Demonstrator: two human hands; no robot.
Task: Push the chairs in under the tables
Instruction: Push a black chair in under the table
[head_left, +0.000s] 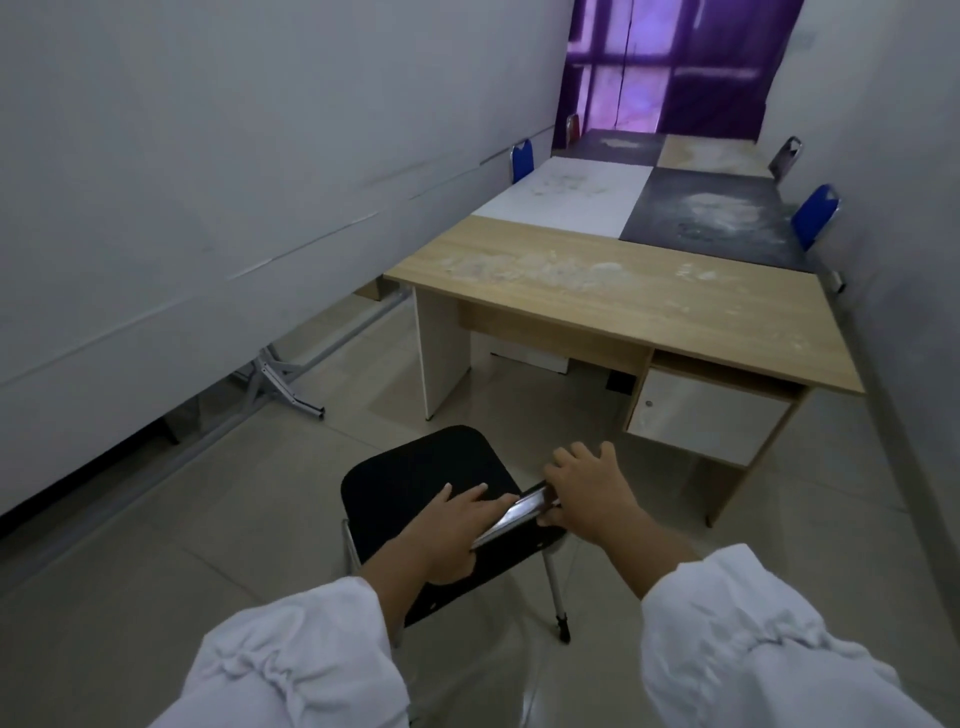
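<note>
A black chair (415, 483) with a chrome frame stands on the tiled floor in front of a wooden desk (613, 296), a short gap away from it. My left hand (447, 530) grips the left part of the chair's chrome backrest bar, thumb behind and fingers over the front. My right hand (587, 483) holds the right end of the same bar, fingers spread forward and thumb underneath. The desk's leg space faces the chair. White sleeves cover both forearms.
Behind the desk stand a white table (566, 197) and a dark table (711, 218), with two more beyond. Blue chairs (522, 161) (815, 213) and a grey chair (785, 156) sit at their sides. A metal stand (280, 374) lies by the left wall. A drawer unit (701, 415) fills the desk's right side.
</note>
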